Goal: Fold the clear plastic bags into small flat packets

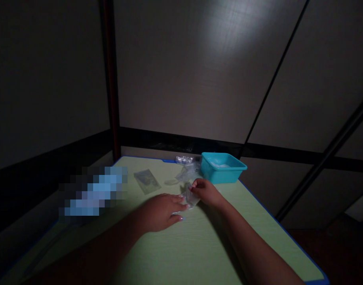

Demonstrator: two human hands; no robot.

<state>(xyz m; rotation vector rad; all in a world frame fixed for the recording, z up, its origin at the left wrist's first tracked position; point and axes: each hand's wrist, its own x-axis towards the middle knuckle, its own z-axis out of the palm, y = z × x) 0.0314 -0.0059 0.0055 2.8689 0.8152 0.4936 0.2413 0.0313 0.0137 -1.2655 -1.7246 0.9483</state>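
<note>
A small clear plastic bag [192,200] lies on the pale green table [181,253] between my hands. My right hand [207,192] is closed, with thumb and fingers pinching the upper right part of the bag. My left hand [162,211] lies palm down with its fingers stretched apart, the fingertips at the bag's left edge. Whether they press on the film is hard to see in the dim light. Just beyond both hands sits more crumpled clear plastic [187,173].
A turquoise plastic basket [224,175] with something white inside stands at the back right. Flat clear plastic sleeves [147,181] lie to the left. A blurred-out bluish object [95,194] is at the left edge. Dark-trimmed wall panels [181,87] rise behind the table.
</note>
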